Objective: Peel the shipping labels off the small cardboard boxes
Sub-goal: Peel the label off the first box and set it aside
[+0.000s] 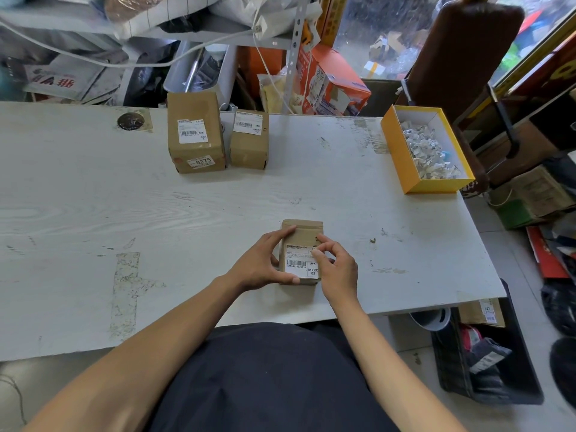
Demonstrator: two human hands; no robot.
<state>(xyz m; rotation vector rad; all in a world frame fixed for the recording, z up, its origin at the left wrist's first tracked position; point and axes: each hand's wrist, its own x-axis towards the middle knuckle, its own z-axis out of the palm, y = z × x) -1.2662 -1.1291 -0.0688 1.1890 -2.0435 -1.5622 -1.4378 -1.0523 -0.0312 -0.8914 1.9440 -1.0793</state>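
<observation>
Head view is looking down on a white bench [93, 198] with both bare forearms reaching in from the near edge toward a small cardboard box [300, 236] lying close to that edge, right of its middle. The left hand [265, 263] is cupping the box's left side, fingers curled along its far-left corner and the thumb lying across its near-left corner, holding it steady against the bench. The right hand [338, 266] is arching over the box's right side, wrist raised, with thumb and forefinger pressed together at the top right corner of the white shipping label [300, 265], pinching that corner; whether it is lifting free of the cardboard is too small to tell. The remaining right fingers are curling loosely toward the palm.

Toward the far edge, left of centre, a larger cardboard box [196, 132] and a shorter cardboard box [249, 140] are standing just beside each other, each wearing a white label on top. Near the far right corner a yellow open box [402, 154] is sitting, holding a heap of crumpled white paper scraps [428, 151]. A dark round disc [131, 121] is lying near the far left.
</observation>
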